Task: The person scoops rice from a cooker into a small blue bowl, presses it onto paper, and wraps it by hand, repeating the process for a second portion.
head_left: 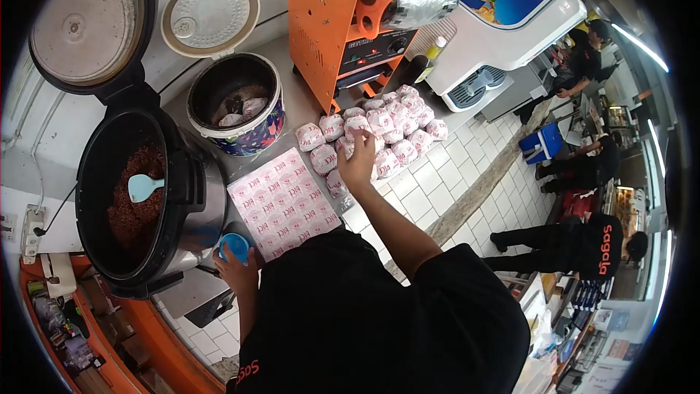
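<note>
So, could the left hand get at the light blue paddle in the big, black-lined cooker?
Probably yes: the round, dark-rimmed lid of the cooker stands open, leaving the paddle uncovered. But the left hand holds a round blue cup, which likely needs setting down first.

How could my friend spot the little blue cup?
Find the big open rice cooker at the left. Beside its lower right side, the left hand holds the blue cup. It's round and brighter blue than the pale rice paddle inside that cooker.

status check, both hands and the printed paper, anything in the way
Left grip on blue cup. Right grip at wrapped bundles, hold unclear. Printed paper flat, nothing seen on it.
</note>
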Tool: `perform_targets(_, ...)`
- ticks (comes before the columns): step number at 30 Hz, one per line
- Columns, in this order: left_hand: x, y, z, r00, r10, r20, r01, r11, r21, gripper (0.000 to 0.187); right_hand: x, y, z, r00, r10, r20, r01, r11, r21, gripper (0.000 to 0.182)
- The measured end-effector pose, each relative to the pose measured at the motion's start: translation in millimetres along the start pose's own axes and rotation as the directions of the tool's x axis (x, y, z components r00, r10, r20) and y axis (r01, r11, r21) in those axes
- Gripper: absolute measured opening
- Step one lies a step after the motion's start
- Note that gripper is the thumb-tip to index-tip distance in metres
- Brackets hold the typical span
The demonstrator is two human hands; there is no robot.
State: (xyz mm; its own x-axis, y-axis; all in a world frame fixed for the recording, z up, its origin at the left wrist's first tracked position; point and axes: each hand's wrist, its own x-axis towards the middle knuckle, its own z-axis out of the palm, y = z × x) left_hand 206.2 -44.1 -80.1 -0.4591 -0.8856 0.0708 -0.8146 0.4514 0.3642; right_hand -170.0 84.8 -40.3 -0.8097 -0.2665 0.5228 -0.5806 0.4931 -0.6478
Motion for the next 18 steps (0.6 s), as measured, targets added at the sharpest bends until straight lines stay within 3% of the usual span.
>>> perform_targets(4, -2, -8, 2, 1.000, 0.016, 0.000, -0.016, 0.999, 0.036, 0.072, -25, -61, 9, 0.944, -0.206, 0.257, 0.112, 0.934, 0.338, 0.036)
perform_targets(6, 1, -12, -6, 0.989, 0.139, 0.053, -0.124, 0.969, -0.213, 0.072, -33, -93, 18, 0.924, -0.295, 0.244, 0.159, 0.876, 0.455, 0.035)
perform_targets(7, 3, -16, -16, 0.978, 0.197, 0.063, -0.166, 0.930, -0.329, 0.072, -30, -114, 18, 0.913, -0.275, 0.300, 0.095, 0.861, 0.500, 0.034)
perform_targets(8, 2, -18, -25, 0.981, 0.172, 0.092, -0.107, 0.868, -0.484, 0.074, -30, -136, 16, 0.895, -0.257, 0.365, 0.020, 0.840, 0.542, 0.033)
perform_targets(10, -7, -15, -54, 0.983, 0.110, 0.148, 0.034, 0.679, -0.733, 0.077, -22, -166, 29, 0.876, -0.404, 0.264, 0.175, 0.775, 0.607, 0.031)
perform_targets(12, -17, -18, -101, 0.958, 0.038, 0.284, 0.235, 0.462, -0.855, 0.079, -6, -213, 38, 0.849, -0.516, 0.116, 0.333, 0.693, 0.640, 0.028)
perform_targets(13, -18, -21, -129, 0.966, 0.100, 0.237, 0.176, 0.415, -0.893, 0.081, 4, -240, 44, 0.815, -0.579, 0.022, 0.436, 0.638, 0.635, 0.024)
perform_targets(14, -22, -32, -143, 0.975, 0.114, 0.192, 0.141, 0.352, -0.925, 0.087, 17, -269, 49, 0.751, -0.661, 0.018, 0.509, 0.596, 0.621, 0.019)
perform_targets(16, -25, -51, -179, 0.982, 0.123, 0.144, 0.106, 0.272, -0.957, 0.095, 35, -334, 62, 0.590, -0.786, 0.184, 0.576, 0.570, 0.586, 0.013)
perform_targets(18, -29, -71, -206, 0.995, 0.066, 0.078, 0.067, 0.160, -0.985, 0.103, 38, -375, 102, 0.302, -0.788, 0.536, 0.675, 0.574, 0.464, 0.014)
